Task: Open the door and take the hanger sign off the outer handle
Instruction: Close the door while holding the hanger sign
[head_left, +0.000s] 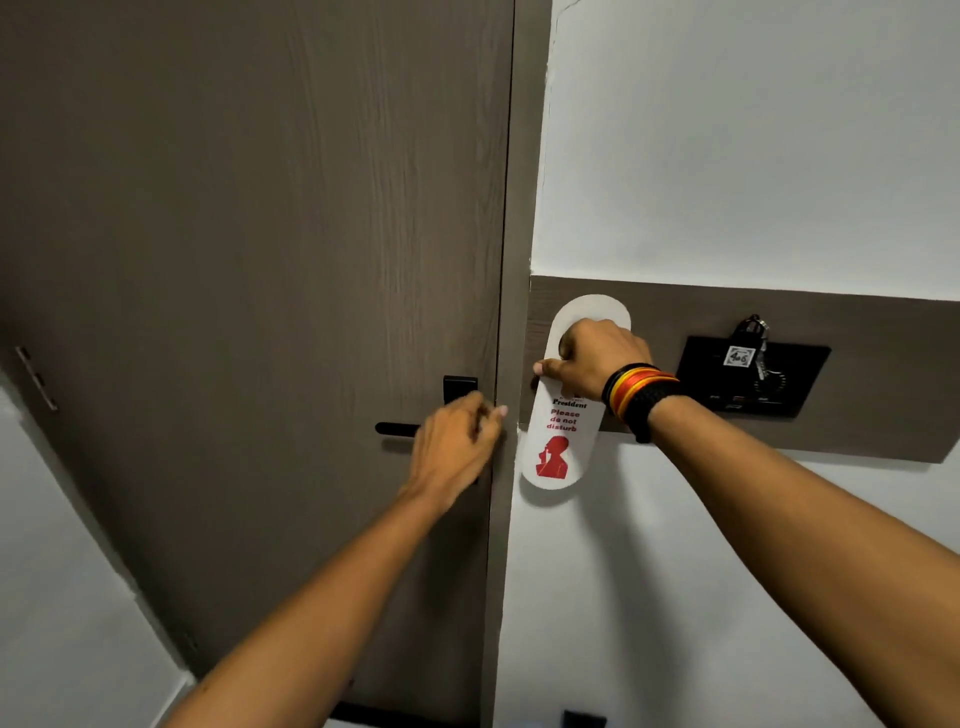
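Observation:
A dark brown wooden door (260, 234) stands shut against its frame. Its black lever handle (397, 429) points left below a black lock plate (460, 387). My left hand (457, 441) covers the inner end of the handle, fingers curled near the door edge. My right hand (597, 358) holds a white hanger sign (558, 447) by its upper part, in front of the wall beside the door frame. The sign reads "Please do not disturb" in red with a red figure. Whether my left hand grips the handle I cannot tell.
A brown wall panel (857, 338) runs to the right, carrying a black key-card switch plate (753, 382) with keys and a tag hanging from it. White wall lies above and below. A white wall edge (52, 571) flanks the door on the left.

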